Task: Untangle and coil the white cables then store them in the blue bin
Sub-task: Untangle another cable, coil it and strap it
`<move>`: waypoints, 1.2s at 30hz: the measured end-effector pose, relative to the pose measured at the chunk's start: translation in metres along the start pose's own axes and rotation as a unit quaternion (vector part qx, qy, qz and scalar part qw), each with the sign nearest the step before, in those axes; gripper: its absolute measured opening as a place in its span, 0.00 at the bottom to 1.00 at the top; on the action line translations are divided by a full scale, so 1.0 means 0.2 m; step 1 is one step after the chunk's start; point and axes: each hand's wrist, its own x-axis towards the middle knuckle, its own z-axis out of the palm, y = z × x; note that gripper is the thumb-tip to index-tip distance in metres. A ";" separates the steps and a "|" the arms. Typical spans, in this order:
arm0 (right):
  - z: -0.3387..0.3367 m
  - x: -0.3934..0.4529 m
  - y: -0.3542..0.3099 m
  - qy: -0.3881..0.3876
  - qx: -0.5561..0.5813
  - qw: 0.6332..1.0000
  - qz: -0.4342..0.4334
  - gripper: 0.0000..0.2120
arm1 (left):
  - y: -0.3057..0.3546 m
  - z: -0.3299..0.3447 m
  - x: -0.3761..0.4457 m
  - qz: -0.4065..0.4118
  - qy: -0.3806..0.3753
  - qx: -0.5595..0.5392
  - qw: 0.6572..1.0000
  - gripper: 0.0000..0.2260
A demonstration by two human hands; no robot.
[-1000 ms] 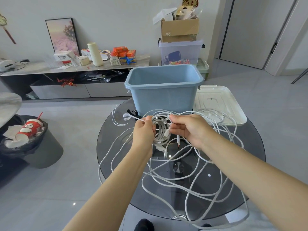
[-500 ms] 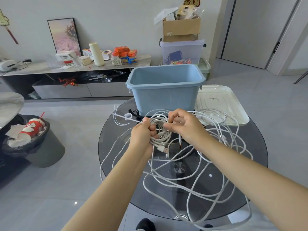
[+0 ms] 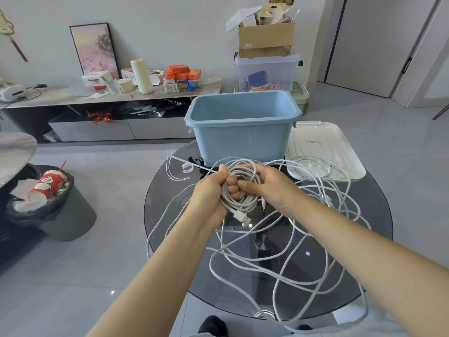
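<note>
Above the round dark glass table (image 3: 170,215), my left hand (image 3: 211,190) grips a coiled bundle of white cable (image 3: 245,188), fingers wrapped through its loops. My right hand (image 3: 269,186) holds the same coil from the right side. A USB plug (image 3: 244,218) dangles below the coil. More white cables (image 3: 279,261) lie loose and tangled across the table, some hanging over its near edge. The open blue bin (image 3: 243,132) stands just behind the hands, and nothing shows inside it.
A white lid (image 3: 340,147) lies right of the bin with a cable loop on it. A short white cable tie (image 3: 187,167) and a black strap lie left of the bin. A grey trash can (image 3: 53,203) stands on the floor at left. Behind is a low cabinet.
Both hands have closed in on the coil, and the bundle is gathered tighter between them. The camera has moved closer to the table.
</note>
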 end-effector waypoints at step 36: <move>-0.11 -0.04 -0.06 -0.053 -0.159 0.984 0.067 0.30 | 0.05 -0.02 -0.01 0.029 0.003 0.153 0.988 0.12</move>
